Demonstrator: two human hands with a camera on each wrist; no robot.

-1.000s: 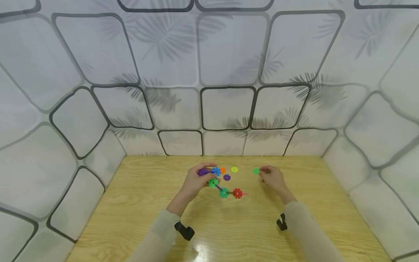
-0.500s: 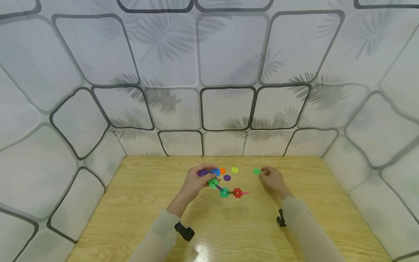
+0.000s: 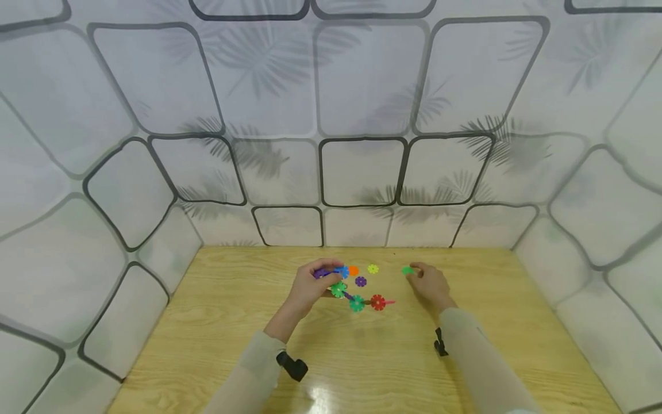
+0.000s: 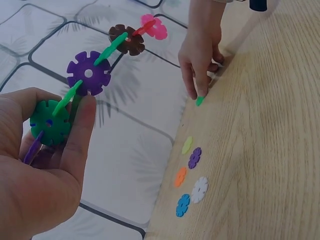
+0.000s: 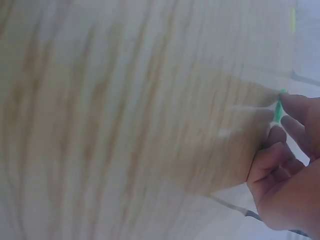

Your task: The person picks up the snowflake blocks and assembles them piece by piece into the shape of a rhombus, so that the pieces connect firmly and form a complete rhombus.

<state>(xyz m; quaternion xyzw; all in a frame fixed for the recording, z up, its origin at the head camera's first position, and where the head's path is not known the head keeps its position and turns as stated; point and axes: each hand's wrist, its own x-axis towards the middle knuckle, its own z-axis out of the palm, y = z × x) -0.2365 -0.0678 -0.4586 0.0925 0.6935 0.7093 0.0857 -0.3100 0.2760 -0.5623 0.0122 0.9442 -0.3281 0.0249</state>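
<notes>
My left hand (image 3: 308, 283) grips a chain of flower-shaped interlocking discs. In the left wrist view, a green disc (image 4: 44, 122) lies between its fingers, with a purple disc (image 4: 89, 73), a brown disc (image 4: 120, 42) and a pink disc (image 4: 154, 27) farther along. From the head, the chain runs rightward past a teal disc (image 3: 357, 303) to a red one (image 3: 378, 302). At the right, my right hand (image 3: 431, 284) pinches a loose light-green disc (image 3: 407, 270) at its rim, low over the table. Some of the left chain is hidden by the fingers.
Loose discs lie between the hands on the wooden table (image 3: 248, 322): a yellow one (image 3: 373, 268), a purple one (image 3: 361, 281) and an orange one (image 3: 354, 270). A white disc (image 4: 199, 189) and a blue disc (image 4: 183, 205) show nearby. Patterned cloth walls (image 3: 289, 172) surround the table's back and sides.
My right hand has shifted slightly left, its fingers coming farther over the light-green disc. The left hand and its chain have hardly moved.
</notes>
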